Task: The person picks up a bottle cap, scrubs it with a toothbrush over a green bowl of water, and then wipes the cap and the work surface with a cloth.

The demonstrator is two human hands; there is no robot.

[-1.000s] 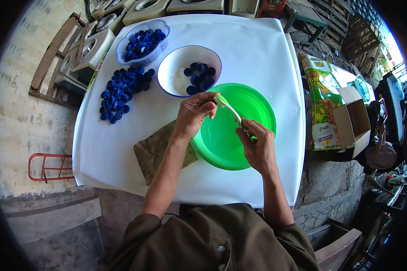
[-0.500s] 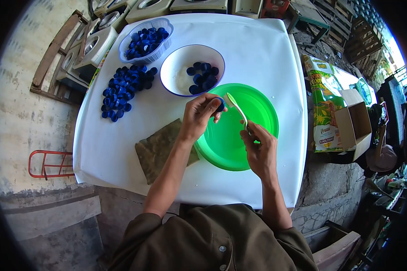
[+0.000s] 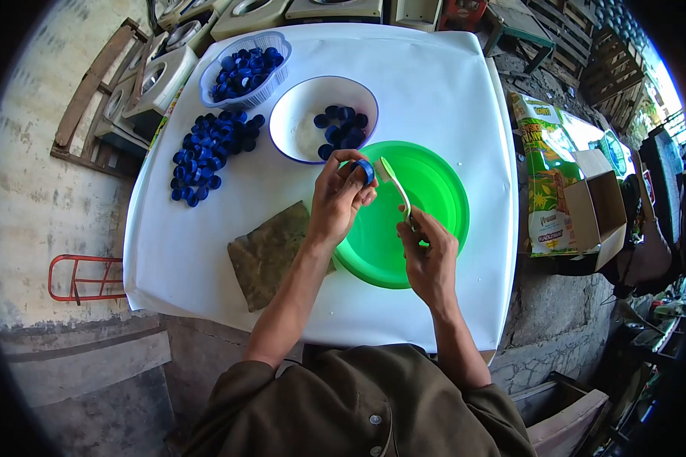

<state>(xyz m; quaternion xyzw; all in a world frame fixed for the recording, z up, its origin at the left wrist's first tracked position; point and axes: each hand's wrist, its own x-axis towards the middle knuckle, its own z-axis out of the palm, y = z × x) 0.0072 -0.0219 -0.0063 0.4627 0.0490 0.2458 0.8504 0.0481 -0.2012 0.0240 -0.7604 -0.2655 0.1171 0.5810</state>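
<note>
A blue bottle cap [image 3: 365, 173] is pinched in the fingers of my left hand [image 3: 339, 194], above the left rim of a green basin [image 3: 442, 221]. My right hand [image 3: 431, 259] grips the handle of a white and green toothbrush [image 3: 396, 186] over the basin. Its bristles are right beside the cap. Just behind my left hand stands a white bowl [image 3: 290, 126] with a blue rim, holding several blue caps [image 3: 344, 129] and some whitish stuff. Left of that bowl, a loose pile of blue caps [image 3: 202, 156] lies on the table.
A clear plastic basket [image 3: 270, 90] full of blue caps stands at the back left of the white-covered table [image 3: 183, 266]. A brown square slab [image 3: 270, 255] lies partly under my left forearm. To the right, beyond the table, sits an open cardboard box [image 3: 598, 209].
The cap in my left hand has turned, showing more of its side. My right hand and the toothbrush have shifted slightly left. The bowl, basin and pile stay put.
</note>
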